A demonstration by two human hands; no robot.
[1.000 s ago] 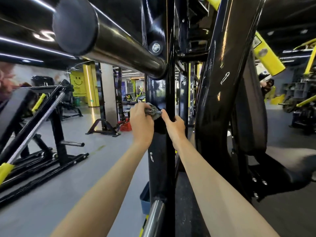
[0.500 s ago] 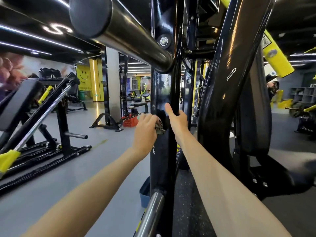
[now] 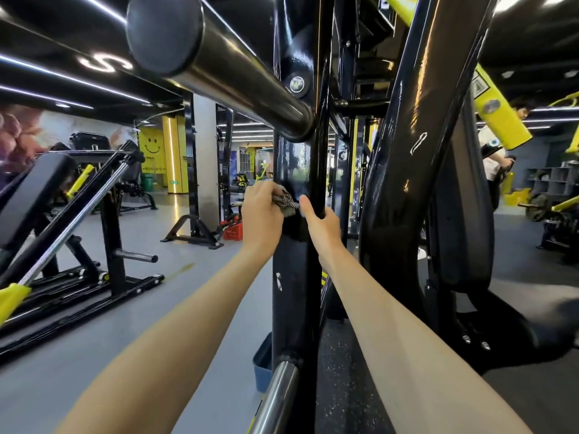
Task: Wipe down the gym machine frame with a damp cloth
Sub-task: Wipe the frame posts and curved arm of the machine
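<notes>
The glossy black steel upright of the gym machine frame (image 3: 294,277) runs top to bottom through the centre of the frame, and both forearms reach toward it from the lower edge. A thick black round bar (image 3: 219,57) juts from the upright toward the upper left, so the work sits just below that joint, on the flat front face at centre.

The right hand (image 3: 322,225) is at centre, just right of the upright. Its thumb lies up along the front face and its fingers curl round the post's right edge and out of sight. This looks like a bracing grip, steadying the body while the other arm scrubs.

The left hand (image 3: 261,214), just left of centre, is closed around a bunched grey-and-white speckled cloth (image 3: 286,200). The wad pokes out past the knuckles and is pressed against the upright's face, between the two hands. Bunching it probably gives a firm pad for rubbing the paint.

A blue plastic container (image 3: 261,361) stands on the floor by the upright's foot, lower centre, near enough to reach; its contents are hidden.
</notes>
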